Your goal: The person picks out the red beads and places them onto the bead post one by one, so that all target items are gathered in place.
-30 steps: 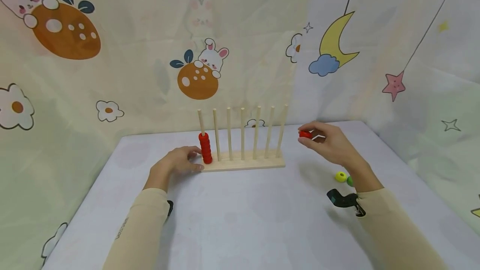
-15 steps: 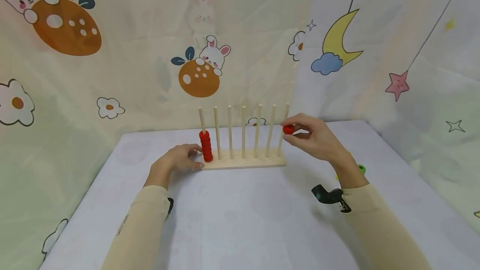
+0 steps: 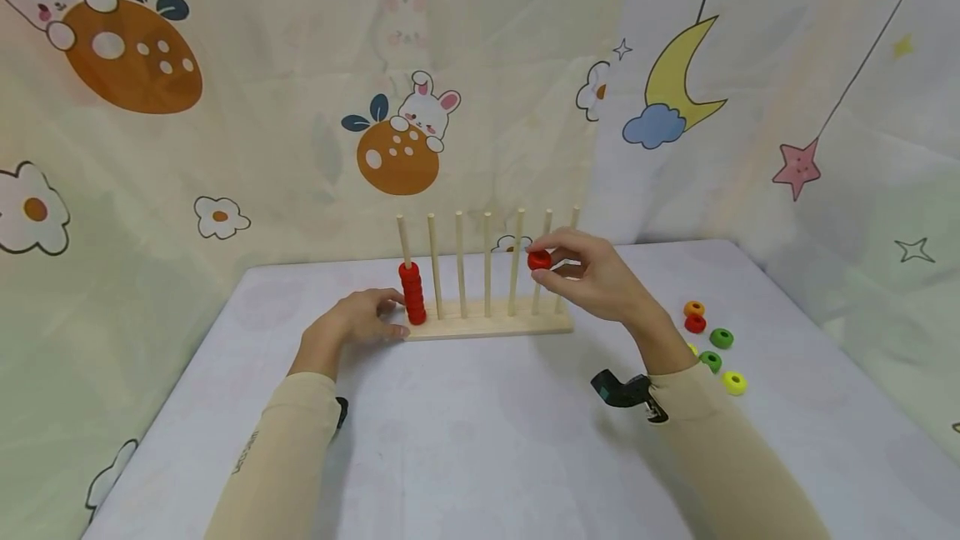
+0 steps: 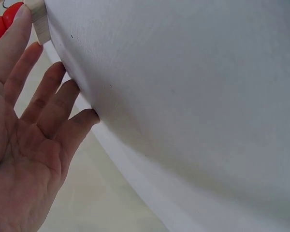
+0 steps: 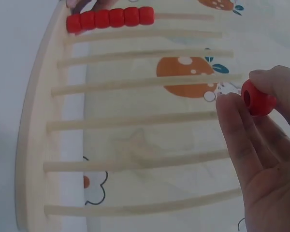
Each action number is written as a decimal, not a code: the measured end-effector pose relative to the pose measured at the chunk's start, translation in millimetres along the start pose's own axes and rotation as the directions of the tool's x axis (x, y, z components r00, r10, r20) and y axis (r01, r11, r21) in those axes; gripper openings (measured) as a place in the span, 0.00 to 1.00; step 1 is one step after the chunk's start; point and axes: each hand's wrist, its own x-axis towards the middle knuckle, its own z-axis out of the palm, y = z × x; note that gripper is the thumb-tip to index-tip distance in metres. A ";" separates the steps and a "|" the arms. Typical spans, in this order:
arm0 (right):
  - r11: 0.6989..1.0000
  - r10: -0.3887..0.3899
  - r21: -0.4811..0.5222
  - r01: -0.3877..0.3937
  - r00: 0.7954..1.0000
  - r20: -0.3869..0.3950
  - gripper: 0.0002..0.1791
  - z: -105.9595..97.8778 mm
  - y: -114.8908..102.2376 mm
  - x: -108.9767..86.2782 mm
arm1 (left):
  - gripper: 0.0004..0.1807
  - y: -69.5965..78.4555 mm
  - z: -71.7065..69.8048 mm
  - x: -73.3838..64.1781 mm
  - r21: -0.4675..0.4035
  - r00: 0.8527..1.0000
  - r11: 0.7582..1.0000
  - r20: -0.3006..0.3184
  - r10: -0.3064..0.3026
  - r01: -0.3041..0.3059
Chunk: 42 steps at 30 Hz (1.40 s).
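A wooden counting rack with several upright pegs stands on the table, its flat base (image 3: pixel 487 326) running left to right. Stacked red beads (image 3: pixel 412 294) fill the lower part of the leftmost peg. My left hand (image 3: pixel 352 319) holds the left end of the base, thumb in front and index finger behind; its other fingers are spread loosely in the left wrist view. Between right thumb and fingertips I pinch one red bead (image 5: pixel 263 102), its hole visible in the right wrist view. That right hand (image 3: pixel 592 277) is raised in front of the rack's right-hand pegs, the bead on no peg.
Loose beads lie on the table right of my forearm: an orange one (image 3: pixel 694 308), a red one (image 3: pixel 695 323), a green one (image 3: pixel 722 337), a yellow one (image 3: pixel 734 382) and others. A patterned cloth (image 3: pixel 300 148) hangs behind the table (image 3: pixel 480 423).
My right hand has carried the red bead leftward, from right of the rack to in front of its right-hand pegs. More loose beads have come into sight. The left hand keeps its place.
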 end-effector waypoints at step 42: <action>0.994 -0.107 0.023 0.109 0.992 -0.069 0.17 93.9 -37.7 102.0 | 0.33 -5.0 -0.4 3.3 -0.008 1.000 1.000 0.001 0.004 -0.004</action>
